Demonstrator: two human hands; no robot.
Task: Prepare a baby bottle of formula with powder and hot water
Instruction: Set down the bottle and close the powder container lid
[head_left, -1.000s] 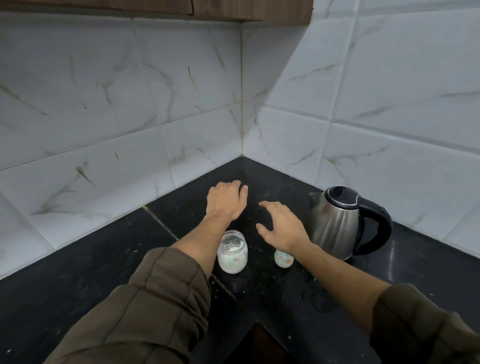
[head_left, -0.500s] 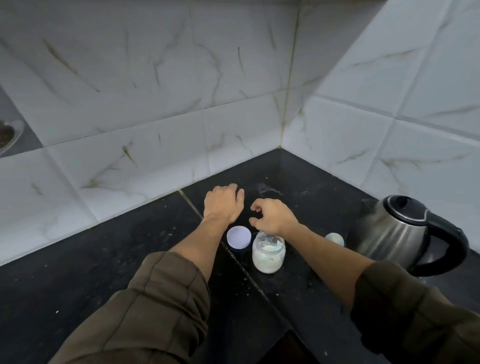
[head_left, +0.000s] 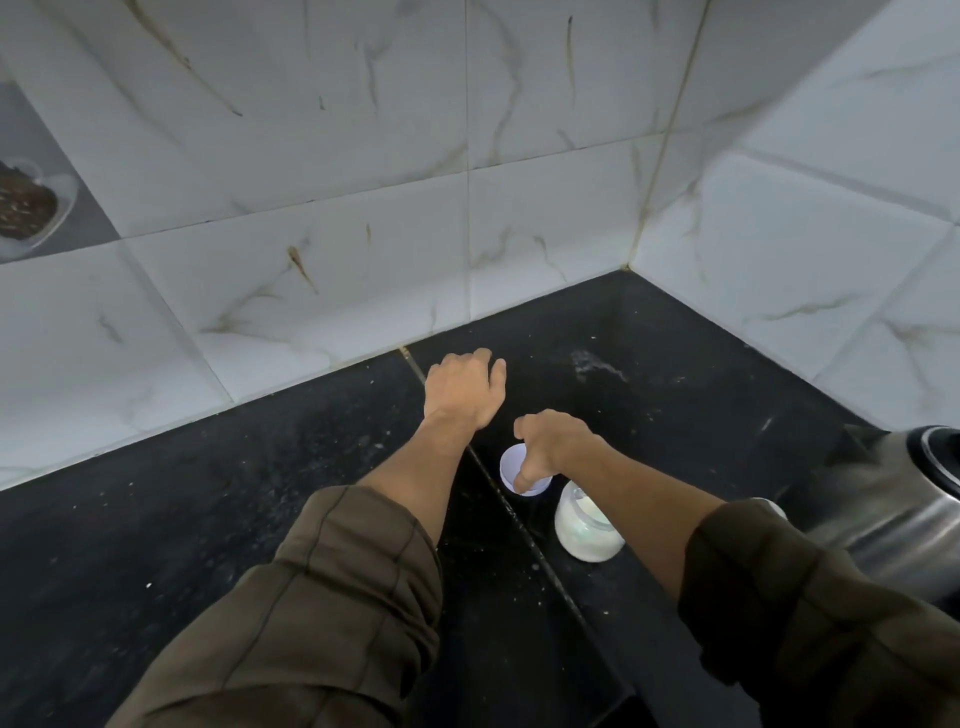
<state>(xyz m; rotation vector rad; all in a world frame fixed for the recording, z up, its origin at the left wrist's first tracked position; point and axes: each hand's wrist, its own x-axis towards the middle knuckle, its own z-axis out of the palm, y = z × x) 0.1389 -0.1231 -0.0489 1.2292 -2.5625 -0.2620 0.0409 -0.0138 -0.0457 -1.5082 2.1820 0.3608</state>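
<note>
A short clear baby bottle (head_left: 587, 527) holding white formula stands open on the black counter (head_left: 260, 519), partly hidden under my right forearm. Just left of it lies a pale lavender cap (head_left: 511, 467). My right hand (head_left: 553, 447) reaches down onto the cap, thumb inside its rim and fingers curled over the far edge, pinching it. My left hand (head_left: 462, 389) rests palm down on the counter behind the cap, its fingers loosely bent and holding nothing. A steel kettle (head_left: 893, 509) with a black lid stands at the right edge.
White marble-pattern tiles (head_left: 467, 208) wall the counter's back and right side, meeting in a corner. A bowl of dark contents (head_left: 26, 208) sits in a recess at far left. A small pale object (head_left: 774, 505) peeks out between my right sleeve and the kettle.
My right hand has moved left from above the bottle down onto the lavender cap and closed on it. The view has swung left, so the kettle sits at the frame edge. My left hand stays put.
</note>
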